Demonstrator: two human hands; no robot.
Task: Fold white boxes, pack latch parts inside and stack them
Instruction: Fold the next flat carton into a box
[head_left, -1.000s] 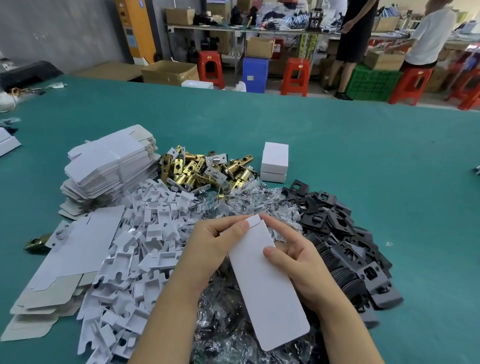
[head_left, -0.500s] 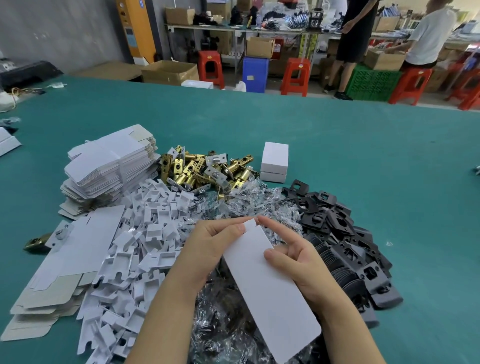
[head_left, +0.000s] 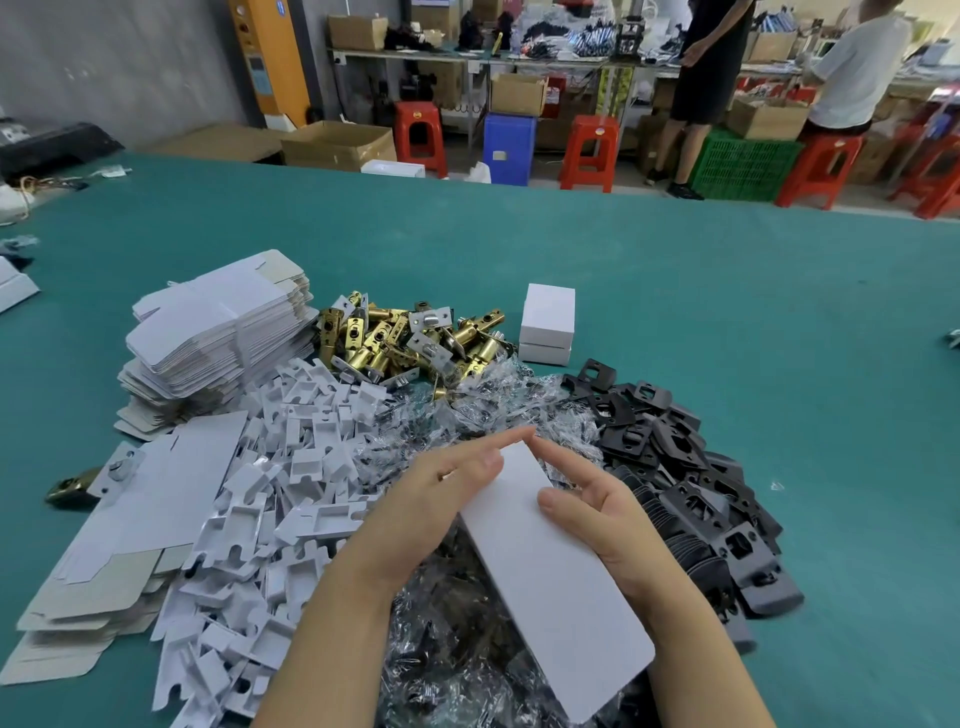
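Note:
A flat white box (head_left: 550, 582) lies slanted between my hands, above the heap of clear bags (head_left: 467, 415). My left hand (head_left: 431, 499) holds its far left edge, thumb on top and index finger stretched along the far end. My right hand (head_left: 608, 514) grips the right edge with the thumb pressed on the face and the index finger pointing at the far corner. Two closed white boxes (head_left: 548, 322) stand stacked behind the heaps. Brass latch parts (head_left: 405, 343) lie piled at the middle.
A stack of flat box blanks (head_left: 218, 332) rises at the left, with more blanks (head_left: 156, 509) lower left. White plastic inserts (head_left: 291, 488) and black plates (head_left: 675, 467) flank my hands. The green table (head_left: 727, 312) stretches to the right. People stand far behind.
The small tab at the box's far end no longer shows. Both index fingers have straightened over that end, and the box's near end has swung right.

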